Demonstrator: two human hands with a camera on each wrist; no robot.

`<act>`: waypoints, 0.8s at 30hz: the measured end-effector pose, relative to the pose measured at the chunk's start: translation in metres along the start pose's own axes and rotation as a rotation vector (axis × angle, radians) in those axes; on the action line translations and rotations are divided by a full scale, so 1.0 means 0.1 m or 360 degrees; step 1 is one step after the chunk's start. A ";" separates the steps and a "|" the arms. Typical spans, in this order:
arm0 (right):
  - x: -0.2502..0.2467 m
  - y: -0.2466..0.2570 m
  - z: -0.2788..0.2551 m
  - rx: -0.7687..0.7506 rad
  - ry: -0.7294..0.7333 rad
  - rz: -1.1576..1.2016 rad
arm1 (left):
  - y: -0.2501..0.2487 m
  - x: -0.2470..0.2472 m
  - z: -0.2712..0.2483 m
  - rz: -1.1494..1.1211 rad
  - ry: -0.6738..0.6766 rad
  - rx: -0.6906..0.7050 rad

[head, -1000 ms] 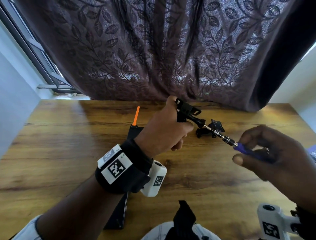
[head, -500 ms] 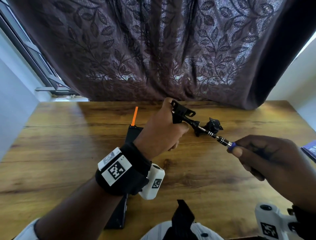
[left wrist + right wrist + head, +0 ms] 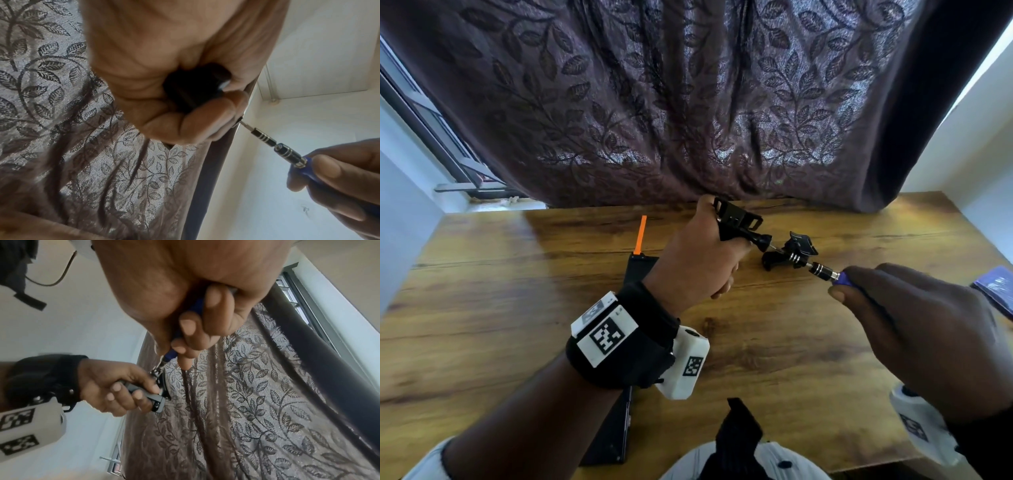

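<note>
My left hand (image 3: 709, 253) grips a black camera mount (image 3: 738, 219) above the wooden table (image 3: 482, 308), fingers curled round its lower part. In the left wrist view the mount (image 3: 195, 87) shows dark inside the fist. My right hand (image 3: 914, 318) holds a blue-handled screwdriver (image 3: 825, 272), and its thin bit meets the black screw knob (image 3: 763, 240) on the mount's right side. In the right wrist view, the fingers wrap the blue handle (image 3: 185, 327) and the tip reaches the mount (image 3: 156, 395) in the left hand (image 3: 115, 386).
A second black mount piece (image 3: 796, 251) lies on the table behind the screwdriver shaft. A black case (image 3: 619, 411) with an orange tool (image 3: 640, 234) at its far end lies under my left forearm. A blue object (image 3: 996, 287) sits at the right edge. A dark leaf-patterned curtain (image 3: 688, 102) hangs behind.
The right hand turned on the handle, its fingers now closed over the blue grip. The bit stays on the screw knob. The left hand keeps its hold on the mount.
</note>
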State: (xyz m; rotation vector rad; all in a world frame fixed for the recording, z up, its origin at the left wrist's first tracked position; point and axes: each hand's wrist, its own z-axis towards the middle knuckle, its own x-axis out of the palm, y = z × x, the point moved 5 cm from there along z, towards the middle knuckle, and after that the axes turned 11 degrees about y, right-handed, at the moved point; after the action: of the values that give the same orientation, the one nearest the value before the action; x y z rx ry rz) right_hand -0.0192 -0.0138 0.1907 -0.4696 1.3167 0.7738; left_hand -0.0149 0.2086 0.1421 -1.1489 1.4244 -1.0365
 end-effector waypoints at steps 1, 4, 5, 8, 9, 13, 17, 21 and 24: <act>0.00 -0.01 0.01 0.0038 0.0038 0.0122 | 0.00 0.00 0.00 0.0028 -0.0005 0.0012; 0.08 -0.12 0.05 0.0385 0.0309 0.1072 | 0.03 0.02 0.01 0.0067 0.0030 0.0041; 0.12 -0.16 0.05 0.0541 0.0409 0.1401 | 0.04 0.03 0.01 0.0055 0.0035 0.0045; 0.14 -0.14 0.08 0.0619 0.0507 0.1611 | 0.08 0.03 0.02 0.0008 -0.0008 0.0019; 0.14 -0.11 0.10 0.0531 0.0480 0.1423 | 0.10 0.02 0.02 -0.0011 -0.0026 0.0004; 0.10 -0.06 0.11 0.0269 0.0232 0.0365 | 0.11 -0.05 0.06 -0.0026 -0.0030 -0.0037; 0.12 -0.01 0.08 0.0142 0.0138 -0.0156 | 0.11 -0.05 0.05 -0.0030 -0.0034 -0.0036; 0.11 0.03 0.05 0.0180 0.0121 -0.0124 | 0.10 -0.02 0.05 -0.0006 -0.0008 -0.0018; 0.11 0.01 0.05 0.0176 0.0185 0.0097 | 0.08 -0.01 0.03 0.0056 -0.0007 0.0039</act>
State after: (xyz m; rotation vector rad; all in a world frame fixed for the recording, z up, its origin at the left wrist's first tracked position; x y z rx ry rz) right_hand -0.0161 -0.0076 0.1815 -0.3925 1.4798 0.7284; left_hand -0.0129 0.2115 0.1338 -1.1039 1.4201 -1.0236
